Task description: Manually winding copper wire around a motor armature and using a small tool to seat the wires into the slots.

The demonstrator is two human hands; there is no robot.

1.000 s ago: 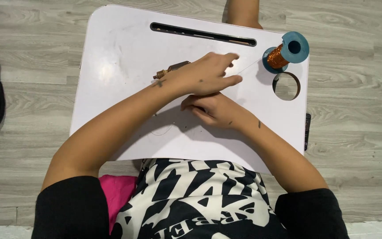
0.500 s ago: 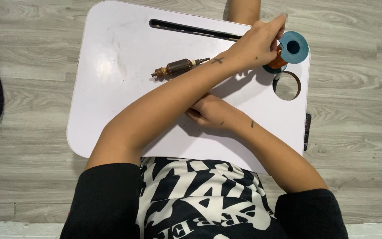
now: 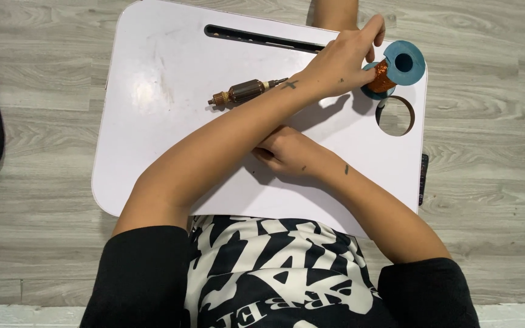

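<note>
On the white lap tray [image 3: 153,121], your widest free room is the left half, bare up to the rim. Across the middle, your left forearm [image 3: 226,146] bars the way from near edge to the blue spool [image 3: 396,70]. The brown motor armature [image 3: 244,92] lies just beyond it. The round cutout [image 3: 395,115] and long slot [image 3: 262,37] interrupt the far side.

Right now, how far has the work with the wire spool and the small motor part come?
Looks early. The armature lies alone on the tray, no hand on it. The left hand reaches across to the blue spool of copper wire, fingers at its edge; whether it has a grip is unclear. The right hand rests on the tray. No wire visibly joins spool and armature yet.
</note>
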